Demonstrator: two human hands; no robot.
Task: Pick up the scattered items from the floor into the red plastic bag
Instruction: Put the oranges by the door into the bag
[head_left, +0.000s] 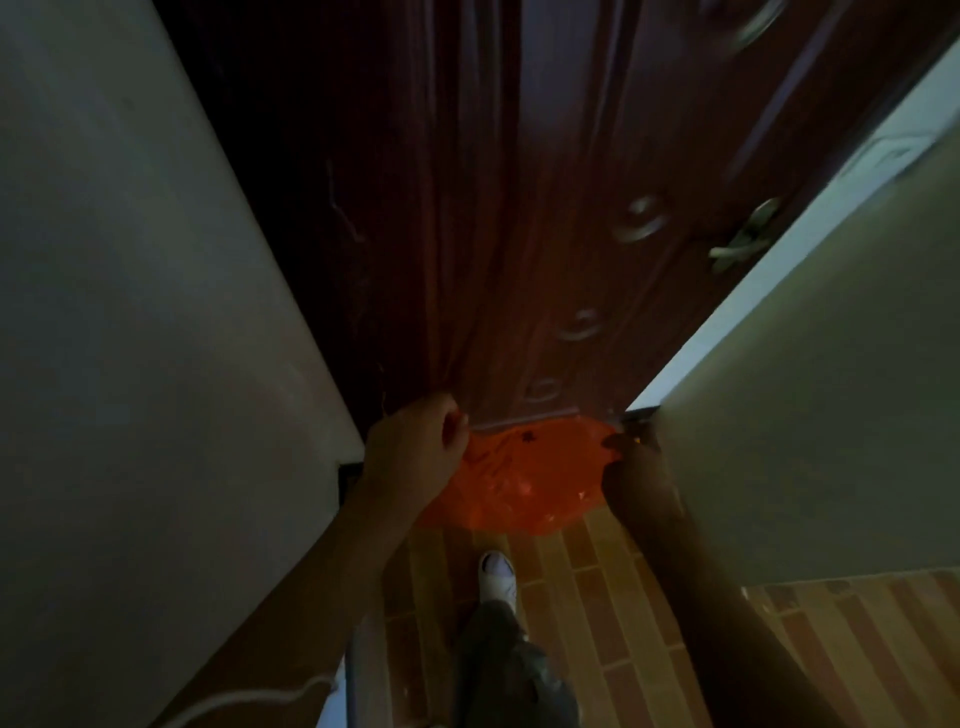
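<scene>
Red bag (511, 480) betw. both hands, walls close.

- A home entryway, dim and narrow.
- A dark red panelled door (519, 234) with a metal lever handle (743, 241) closes it off.
- Plain pale walls (130, 312) stand on either side.
- Brick-patterned tile floor (597, 597) underfoot.
</scene>
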